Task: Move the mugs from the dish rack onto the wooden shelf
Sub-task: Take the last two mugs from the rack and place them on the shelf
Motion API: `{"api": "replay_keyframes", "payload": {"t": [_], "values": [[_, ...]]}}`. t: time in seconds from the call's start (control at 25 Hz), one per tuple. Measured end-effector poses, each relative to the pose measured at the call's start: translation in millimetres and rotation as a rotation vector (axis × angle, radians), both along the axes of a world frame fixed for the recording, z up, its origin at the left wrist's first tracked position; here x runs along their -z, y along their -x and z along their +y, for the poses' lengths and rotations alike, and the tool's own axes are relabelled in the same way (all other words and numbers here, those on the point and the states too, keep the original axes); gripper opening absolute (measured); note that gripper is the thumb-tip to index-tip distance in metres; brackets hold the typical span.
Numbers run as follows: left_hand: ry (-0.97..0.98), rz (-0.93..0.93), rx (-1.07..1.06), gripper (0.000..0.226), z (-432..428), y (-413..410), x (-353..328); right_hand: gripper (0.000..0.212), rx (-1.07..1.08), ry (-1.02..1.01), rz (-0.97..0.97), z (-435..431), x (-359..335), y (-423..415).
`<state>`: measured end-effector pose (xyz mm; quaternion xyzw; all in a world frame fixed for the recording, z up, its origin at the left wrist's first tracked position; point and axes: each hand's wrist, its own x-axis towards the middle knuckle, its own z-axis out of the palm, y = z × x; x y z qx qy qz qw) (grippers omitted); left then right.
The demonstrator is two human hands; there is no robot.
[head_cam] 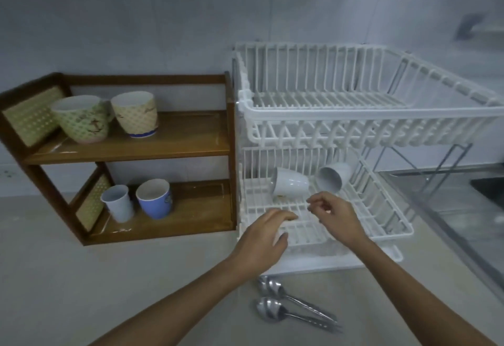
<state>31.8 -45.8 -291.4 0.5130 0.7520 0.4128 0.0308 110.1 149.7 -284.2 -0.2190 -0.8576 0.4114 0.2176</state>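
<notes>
The white two-tier dish rack [381, 116] stands right of the wooden shelf [174, 144]. Two white mugs lie tipped on the rack's lower tier, one to the left [290, 183] and one to the right [331, 179]. At the lower tier's front left corner my left hand [261, 242] curls around a white mug [280, 232] that it mostly hides. My right hand [335, 220] hovers just in front of the two tipped mugs, fingers loosely bent, holding nothing. Two patterned mugs [81, 119] [135, 114] stand on the shelf's top board, a white cup [117, 202] and a blue mug [155, 198] on the lower.
The rack's upper tier holds nothing and overhangs the lower one. Spoons [289, 304] lie on the counter just in front of the rack. A steel sink [463, 209] lies to the right. The right halves of both shelf boards are bare.
</notes>
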Motion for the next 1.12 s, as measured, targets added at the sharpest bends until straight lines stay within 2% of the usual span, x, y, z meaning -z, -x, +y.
{"api": "replay_keyframes", "payload": {"t": [0.04,0.08,0.16,0.2,0.28,0.4,0.48,0.6,0.72,0.84,1.0,1.12], "values": [[0.014,-0.172,-0.075,0.033,19.1,-1.5,-1.5,0.016,0.012,-0.092,-0.059,25.1,-2.2,3.2],[0.015,-0.435,-0.171,0.032,38.3,-2.1,-6.6,0.021,0.021,-0.179,-0.126,51.8,-5.1,7.9],[0.017,-0.99,-0.301,0.036,69.1,1.6,-16.1,0.043,0.026,-0.303,-0.31,96.9,-12.3,23.0],[0.021,-1.126,-0.354,0.041,86.4,2.0,-17.2,0.054,0.017,-0.376,-0.423,117.3,-15.8,29.4],[-0.039,-1.281,-0.48,0.048,118.3,3.8,-14.7,0.068,-0.033,-0.557,-0.612,149.4,-20.1,41.4],[-0.208,-1.534,-0.676,0.052,148.6,15.1,-13.5,0.083,-0.204,-0.749,-0.704,172.9,-16.0,55.4],[-0.24,-1.545,-0.805,0.058,162.4,31.1,-10.1,0.09,-0.277,-0.805,-0.672,182.3,-8.8,64.1],[-0.258,-1.509,-0.943,0.065,178.0,60.8,3.8,0.095,-0.274,-0.797,-0.626,183.3,7.0,80.6],[-0.299,-1.512,-0.928,0.081,193.5,82.6,13.9,0.094,-0.255,-0.77,-0.608,182.5,17.7,95.0],[-0.337,-1.518,-0.876,0.101,203.0,94.8,27.3,0.093,-0.282,-0.638,-0.509,181.6,29.9,103.6],[-0.471,-1.518,-0.899,0.086,200.3,94.2,32.6,0.091,-0.234,-0.563,-0.432,172.6,37.4,110.6],[-0.387,-1.441,-0.949,0.086,180.8,74.6,24.5,0.09,-0.128,-0.357,-0.38,174.4,37.1,103.8]]}}
